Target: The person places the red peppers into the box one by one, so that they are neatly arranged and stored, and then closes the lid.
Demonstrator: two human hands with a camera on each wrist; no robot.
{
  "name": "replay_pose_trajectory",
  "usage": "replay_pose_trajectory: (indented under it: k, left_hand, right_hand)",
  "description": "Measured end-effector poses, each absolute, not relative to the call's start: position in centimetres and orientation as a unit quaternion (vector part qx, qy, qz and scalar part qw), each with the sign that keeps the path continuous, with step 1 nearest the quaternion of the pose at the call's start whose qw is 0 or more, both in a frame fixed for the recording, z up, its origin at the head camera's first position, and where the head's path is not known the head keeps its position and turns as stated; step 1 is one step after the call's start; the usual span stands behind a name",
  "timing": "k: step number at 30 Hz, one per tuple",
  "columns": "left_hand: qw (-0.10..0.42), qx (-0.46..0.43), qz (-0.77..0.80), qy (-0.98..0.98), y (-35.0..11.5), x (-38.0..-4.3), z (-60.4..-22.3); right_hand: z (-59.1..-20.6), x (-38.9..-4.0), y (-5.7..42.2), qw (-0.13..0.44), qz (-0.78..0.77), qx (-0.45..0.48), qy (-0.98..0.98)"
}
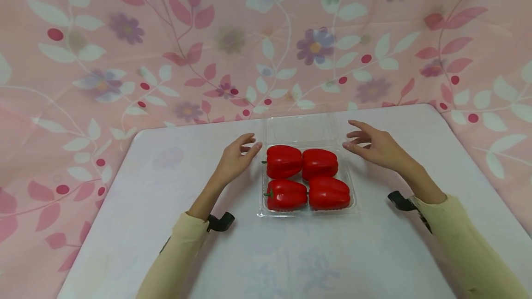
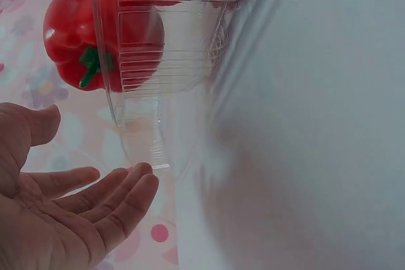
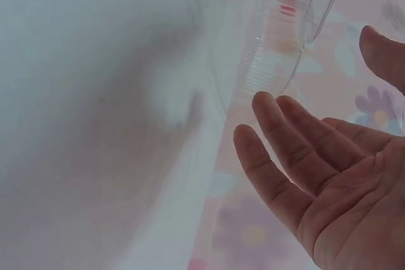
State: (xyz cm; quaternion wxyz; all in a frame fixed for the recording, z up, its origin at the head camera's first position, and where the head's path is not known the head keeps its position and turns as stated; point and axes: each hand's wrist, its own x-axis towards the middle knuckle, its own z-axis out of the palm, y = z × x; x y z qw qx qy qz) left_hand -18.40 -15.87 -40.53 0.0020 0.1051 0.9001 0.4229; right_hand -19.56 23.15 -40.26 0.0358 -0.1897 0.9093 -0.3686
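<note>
Several red bell peppers [image 1: 329,193] lie in two rows inside a clear plastic clamshell box [image 1: 307,213]. The box's lid [image 1: 301,128] is tipped back, away from the person. Just left of the box is the left hand [image 1: 236,159], its fingers loosely bent and holding nothing. In the left wrist view a pepper with a green stem [image 2: 92,64] shows above that hand's thumb, behind the ribbed box wall [image 2: 158,55]. On the other side, the right hand [image 1: 376,146] hovers beside the box with relaxed, spread fingers and nothing in them.
The box stands on a white-covered table [image 1: 199,262] with faint floral marks. A pink floral cloth [image 1: 257,26] hangs behind the table's far edge. Black wrist-worn devices [image 1: 221,222] stick out near both sleeves.
</note>
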Motion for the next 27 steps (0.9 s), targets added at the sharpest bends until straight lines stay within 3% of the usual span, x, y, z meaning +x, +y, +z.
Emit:
replay_pose_trajectory:
  k: [8, 27]
  left_hand:
    - [0.048, 0.061, 0.534, 0.842, -15.6, -19.8, -41.1]
    - [0.081, -0.019, 0.648, 0.757, -14.7, -20.8, -41.9]
  right_hand:
    - [-39.7, -21.3, 22.7, 0.052, -0.377, -0.168, 0.909]
    - [-40.3, -23.3, 21.7, 0.153, -0.502, -0.084, 0.847]
